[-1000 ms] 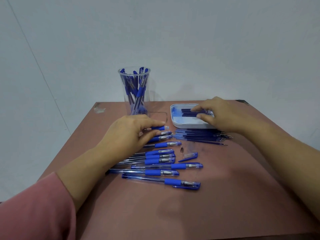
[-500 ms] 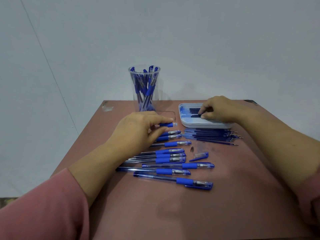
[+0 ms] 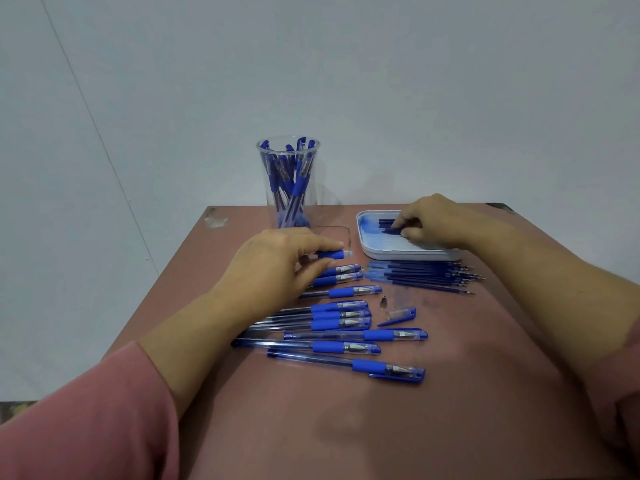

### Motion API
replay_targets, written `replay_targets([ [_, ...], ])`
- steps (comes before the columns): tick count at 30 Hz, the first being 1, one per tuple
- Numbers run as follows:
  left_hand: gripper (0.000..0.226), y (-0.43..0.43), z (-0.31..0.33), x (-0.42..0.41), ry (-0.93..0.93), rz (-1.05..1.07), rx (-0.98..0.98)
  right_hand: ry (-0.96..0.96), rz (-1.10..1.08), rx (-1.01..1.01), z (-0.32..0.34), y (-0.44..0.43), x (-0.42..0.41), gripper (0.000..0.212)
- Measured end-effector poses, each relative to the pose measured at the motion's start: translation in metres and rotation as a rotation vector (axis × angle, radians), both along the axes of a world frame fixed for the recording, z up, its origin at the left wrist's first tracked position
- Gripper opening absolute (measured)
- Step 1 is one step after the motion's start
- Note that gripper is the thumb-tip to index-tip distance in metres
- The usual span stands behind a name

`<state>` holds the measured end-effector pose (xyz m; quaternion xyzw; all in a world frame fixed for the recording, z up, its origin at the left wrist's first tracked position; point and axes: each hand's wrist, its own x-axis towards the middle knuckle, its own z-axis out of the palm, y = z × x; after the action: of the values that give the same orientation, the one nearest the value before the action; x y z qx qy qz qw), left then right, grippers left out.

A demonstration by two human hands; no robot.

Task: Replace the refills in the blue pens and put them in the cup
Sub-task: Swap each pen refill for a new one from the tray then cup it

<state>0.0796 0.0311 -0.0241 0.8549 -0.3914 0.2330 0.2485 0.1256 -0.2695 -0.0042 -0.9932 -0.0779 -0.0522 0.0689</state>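
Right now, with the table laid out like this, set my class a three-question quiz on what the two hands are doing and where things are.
1. True or false: the clear cup holds blue pens.
2. The right hand pinches a refill lying in: A the cup; B the white tray; C a drawer.
3. Fill in: the left hand grips a blue-gripped ____.
Key: 1 true; 2 B; 3 pen.
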Motion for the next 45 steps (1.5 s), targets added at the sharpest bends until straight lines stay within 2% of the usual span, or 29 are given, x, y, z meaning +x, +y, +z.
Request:
replay_targets([
  [6, 0.029, 0.000, 0.002, -0.001, 0.021, 0.005, 0.020, -0.114, 0.043, 0.181, 0.014, -0.001, -0.019, 0.027],
  [12, 0.030, -0.001, 0.003, -0.003, 0.033, -0.002, -0.014, -0.196, 0.179, 0.218, 0.035, 0.004, -0.068, 0.038],
  [17, 0.028, -0.005, 0.003, -0.007, 0.077, -0.012, -0.089, -0.244, 0.265, 0.270, 0.022, 0.007, -0.107, 0.034],
  [22, 0.027, -0.010, 0.002, -0.012, 0.165, -0.037, -0.174, -0.305, 0.378, 0.438, -0.002, 0.017, -0.110, 0.033],
  [37, 0.025, -0.011, 0.003, -0.015, 0.230, -0.045, -0.236, -0.344, 0.426, 0.491, -0.010, 0.018, -0.105, 0.031],
  [45, 0.023, -0.010, 0.003, -0.014, 0.190, -0.075, -0.203, -0.309, 0.425, 0.461, -0.014, 0.019, -0.104, 0.030],
])
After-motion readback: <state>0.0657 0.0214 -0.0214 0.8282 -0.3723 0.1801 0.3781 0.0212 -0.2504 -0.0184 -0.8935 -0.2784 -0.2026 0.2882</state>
